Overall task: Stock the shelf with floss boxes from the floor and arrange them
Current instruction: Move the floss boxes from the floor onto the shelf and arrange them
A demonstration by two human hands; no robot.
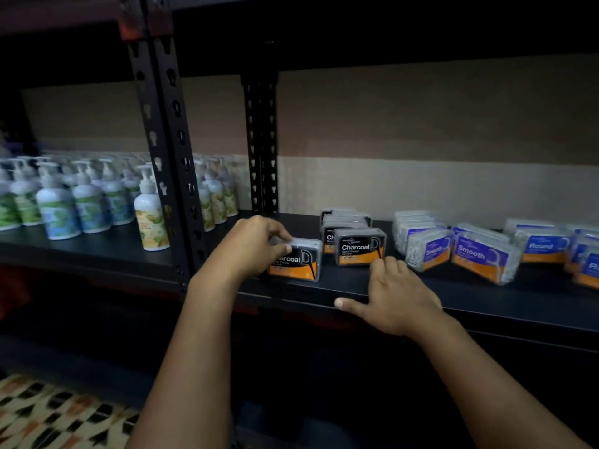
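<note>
**Charcoal floss box held at the shelf's front edge**

Nearest, a patterned floor covering (48, 413) shows at lower left. The right hand (397, 303) lies flat on the front lip of the black shelf (486, 299), its fingers straight and spread, holding nothing. The left hand (256, 243) has its fingers curled over the top left corner of a Charcoal floss box (299, 262) standing upright near the front. Just behind stands a row of Charcoal boxes (358, 246); to the right, Smooth boxes (479, 254) and Round boxes (544, 246). Farther left, pump bottles (81, 202) stand past the upright post (168, 150).

Charcoal floss boxes (359, 246): five | hands (400, 301): two
</note>
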